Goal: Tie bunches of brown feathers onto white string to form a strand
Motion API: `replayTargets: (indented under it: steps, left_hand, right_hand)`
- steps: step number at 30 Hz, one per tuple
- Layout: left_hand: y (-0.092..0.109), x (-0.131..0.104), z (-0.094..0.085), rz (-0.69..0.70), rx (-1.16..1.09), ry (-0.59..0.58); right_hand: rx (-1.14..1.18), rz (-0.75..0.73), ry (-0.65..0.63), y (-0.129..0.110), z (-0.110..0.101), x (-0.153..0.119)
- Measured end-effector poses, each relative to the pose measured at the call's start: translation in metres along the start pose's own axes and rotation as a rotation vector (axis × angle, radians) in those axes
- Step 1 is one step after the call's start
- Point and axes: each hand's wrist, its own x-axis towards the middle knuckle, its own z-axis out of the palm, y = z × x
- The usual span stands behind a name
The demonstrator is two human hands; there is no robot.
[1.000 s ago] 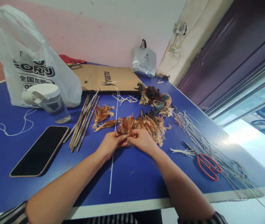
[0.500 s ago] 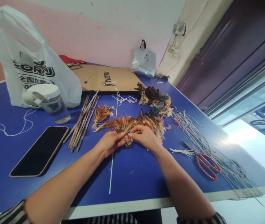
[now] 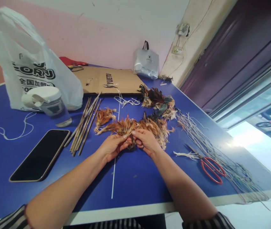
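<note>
My left hand (image 3: 115,146) is closed, thumb and fingers pinching the base of a bunch of orange-brown feathers (image 3: 125,125). My right hand (image 3: 146,141) pinches the same bunch from the right, its fingertips close to the left ones. Further feathers (image 3: 158,128) lie just behind and right of my right hand. A small orange tuft (image 3: 104,117) rests to the left, and darker feathers (image 3: 158,99) are piled farther back. Whether a thread runs between my fingertips is too small to tell.
Thin sticks (image 3: 84,127), a black phone (image 3: 41,156), a lidded cup (image 3: 57,111) and a white bag (image 3: 37,70) are on the left. Red-handled scissors (image 3: 213,170) and long cords (image 3: 211,149) lie right. Behind are cardboard (image 3: 123,81) and a silver bag (image 3: 146,63).
My right hand has shifted slightly, with its fingers turned and its thumb and fingertips higher on the bunch. My left hand has hardly moved.
</note>
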Motion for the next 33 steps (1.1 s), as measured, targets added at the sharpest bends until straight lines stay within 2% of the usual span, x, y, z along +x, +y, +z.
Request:
replayTargets:
  steps: [5,11,15,19,24,30,33]
  left_hand:
    - [0.000,0.001,-0.001,-0.019,-0.021,-0.021]
    - [0.006,-0.001,0.001,-0.043,-0.123,0.046]
    - [0.010,-0.001,0.000,-0.028,-0.196,0.073]
    - [0.010,-0.001,0.000,-0.023,-0.242,0.091]
    - [0.006,-0.004,0.004,-0.043,-0.197,0.025]
    - [-0.001,-0.003,0.003,-0.013,-0.066,-0.050]
    - [-0.001,-0.002,0.001,-0.006,-0.063,-0.033]
  right_hand:
    - [0.068,0.109,-0.076,-0.002,-0.005,0.001]
    - [0.138,0.257,-0.057,-0.005,-0.012,0.005]
    - [-0.055,0.133,0.002,-0.007,-0.009,0.001]
    - [-0.238,-0.044,-0.048,-0.008,-0.003,-0.005]
    - [-0.095,-0.160,0.019,-0.003,0.005,-0.005]
    - [0.038,-0.168,0.102,0.001,0.009,-0.002]
    - [0.061,-0.154,0.120,-0.001,0.007,-0.002]
